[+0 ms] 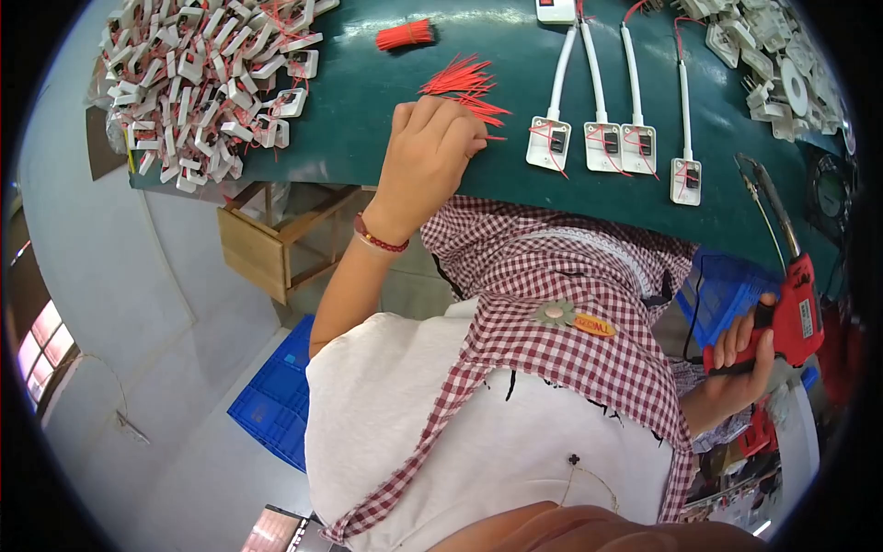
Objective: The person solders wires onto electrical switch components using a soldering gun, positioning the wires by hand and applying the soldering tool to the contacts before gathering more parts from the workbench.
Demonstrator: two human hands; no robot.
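Observation:
My left hand (428,143) is closed in a pinch at the table's near edge, beside a loose pile of cut red wires (457,75). One short red wire (496,138) sticks out from its fingertips; the fingers partly hide it. At the lower right, my right hand (743,354) grips the handle of a red soldering gun (802,311), its metal tip pointing up over the table's right side. Between the hands lie several open white plastic housings (549,144), each holding a black part with thin red wires and joined to a white cable (593,74).
A heap of white housings with red wires (202,87) covers the table's (359,83) left end. A tied red wire bundle (405,35) lies farther back. Translucent plastic parts (777,69) crowd the far right. Below stand a wooden stool (253,253) and a blue crate (276,396).

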